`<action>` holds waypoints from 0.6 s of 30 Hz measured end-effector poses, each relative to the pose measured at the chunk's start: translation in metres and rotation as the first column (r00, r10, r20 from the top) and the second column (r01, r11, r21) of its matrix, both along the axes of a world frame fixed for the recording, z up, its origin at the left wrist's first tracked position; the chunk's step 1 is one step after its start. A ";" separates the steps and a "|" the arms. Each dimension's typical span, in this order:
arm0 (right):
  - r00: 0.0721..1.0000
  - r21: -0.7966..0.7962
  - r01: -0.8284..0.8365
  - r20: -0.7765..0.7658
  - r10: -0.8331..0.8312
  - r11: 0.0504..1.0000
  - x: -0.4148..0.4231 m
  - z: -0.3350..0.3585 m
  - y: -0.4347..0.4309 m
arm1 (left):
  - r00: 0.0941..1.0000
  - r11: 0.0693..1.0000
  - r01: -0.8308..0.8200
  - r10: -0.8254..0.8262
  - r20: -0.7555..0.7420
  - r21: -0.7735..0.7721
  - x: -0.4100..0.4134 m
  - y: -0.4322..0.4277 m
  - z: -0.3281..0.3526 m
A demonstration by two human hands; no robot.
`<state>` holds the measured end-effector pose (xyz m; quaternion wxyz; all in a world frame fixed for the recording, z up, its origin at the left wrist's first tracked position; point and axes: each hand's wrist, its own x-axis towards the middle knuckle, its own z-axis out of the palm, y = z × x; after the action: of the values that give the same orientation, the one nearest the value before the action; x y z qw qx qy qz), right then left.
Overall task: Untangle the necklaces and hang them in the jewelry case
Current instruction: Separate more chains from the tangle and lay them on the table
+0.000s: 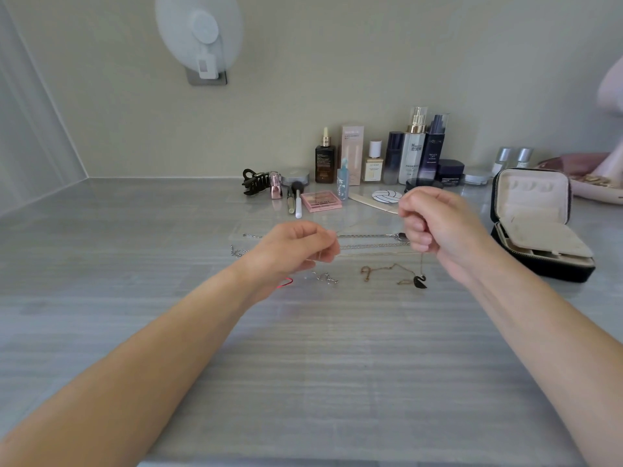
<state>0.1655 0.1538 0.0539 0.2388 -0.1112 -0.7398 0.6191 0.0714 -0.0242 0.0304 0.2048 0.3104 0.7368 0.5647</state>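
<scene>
Both hands, left hand (300, 251) and right hand (435, 224), pinch a thin, barely visible chain left of the open black zip jewelry case (536, 227). Silver and gold necklaces (371, 246) lie unhung on the grey table (303, 365); most work remains.

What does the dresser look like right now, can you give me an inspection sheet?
Surface: grey countertop, mostly bare in front.
Job's things: jewelry case open at right; silver chains laid out; swan-pendant necklace lies loose.
Clutter: cosmetic bottles, hair claw, palette along the wall.
Grips: left hand and right hand both pinch a fine chain, barely visible.
Cables: nothing seen.
Surroundings: round mirror on the wall.
</scene>
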 end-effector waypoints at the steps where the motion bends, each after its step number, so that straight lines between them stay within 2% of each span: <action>1: 1.000 -0.025 0.013 -0.001 -0.013 1.000 0.000 0.000 0.002 | 1.000 1.000 0.004 -0.004 0.001 -0.017 0.000 0.000 -0.001; 6: 0.993 -0.151 0.100 -0.049 -0.108 0.984 -0.001 -0.001 0.007 | 0.999 0.998 0.013 -0.015 -0.036 -0.059 -0.002 0.000 -0.003; 13: 0.979 -0.180 0.186 -0.051 -0.198 0.966 0.002 0.002 0.007 | 0.997 0.990 -0.025 0.014 -0.078 -0.138 -0.002 -0.001 -0.002; 15: 0.979 -0.142 0.195 -0.034 -0.202 0.970 0.002 0.003 0.007 | 0.996 0.988 -0.053 0.042 -0.080 -0.145 -0.006 -0.002 -0.003; 18: 0.986 0.034 0.154 0.056 -0.155 0.988 0.002 0.000 0.006 | 0.996 0.994 -0.090 0.088 -0.033 -0.067 -0.011 -0.004 -0.003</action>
<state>0.1675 0.1601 0.0543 0.2658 -0.1828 -0.7447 0.5842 0.0604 -0.0277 0.0274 0.1790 0.2782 0.7718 0.5430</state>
